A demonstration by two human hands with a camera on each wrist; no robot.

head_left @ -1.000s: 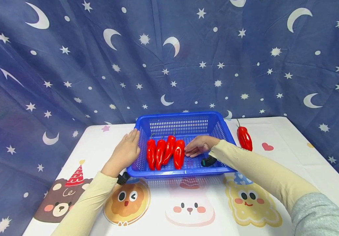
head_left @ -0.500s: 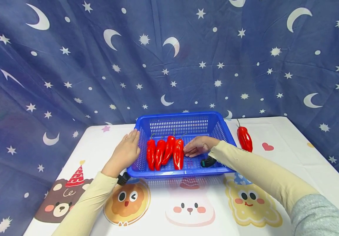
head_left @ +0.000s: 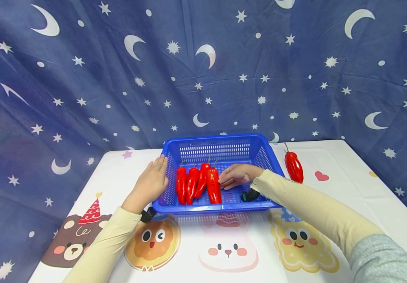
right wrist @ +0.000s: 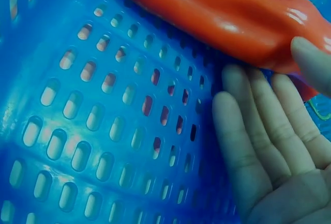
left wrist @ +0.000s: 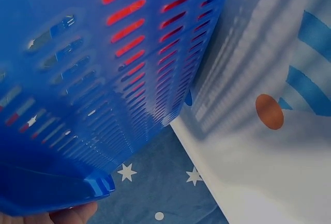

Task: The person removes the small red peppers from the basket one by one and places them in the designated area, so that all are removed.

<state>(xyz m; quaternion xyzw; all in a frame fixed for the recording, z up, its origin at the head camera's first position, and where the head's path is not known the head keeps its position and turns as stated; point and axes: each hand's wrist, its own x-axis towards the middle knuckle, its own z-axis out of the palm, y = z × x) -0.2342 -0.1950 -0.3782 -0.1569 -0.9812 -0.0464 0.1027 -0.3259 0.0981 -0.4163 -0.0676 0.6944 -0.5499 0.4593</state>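
Inside the blue plastic basket [head_left: 260, 204], several red chili peppers lie side by side, stems toward the back. My right hand [head_left: 236, 175] reaches in over the right side, its straight fingertips against the rightmost chili pepper [head_left: 214, 186]. Close up in the right wrist view, the fingers [right wrist: 276, 125] extend to that pepper's side, and the thumb [right wrist: 310, 61] overlaps its surface. My left hand [head_left: 151, 179] rests along the basket's left rim with straight fingers. In the left wrist view, its fingertips [left wrist: 77, 213] show at the rim, beyond the slotted wall [left wrist: 129, 131].
Outside the basket, another red chili pepper [head_left: 293, 167] lies on the table to the right, partly behind the right sleeve. The white tablecloth [head_left: 352, 188] bears cartoon prints. A dark blue curtain [head_left: 224, 110] with stars and moons hangs right behind the table.
The rightmost pepper in the basket has slid left at its stem end and turned, so it lies close to its neighbour. My right hand has shifted slightly left with it; the left stays put.
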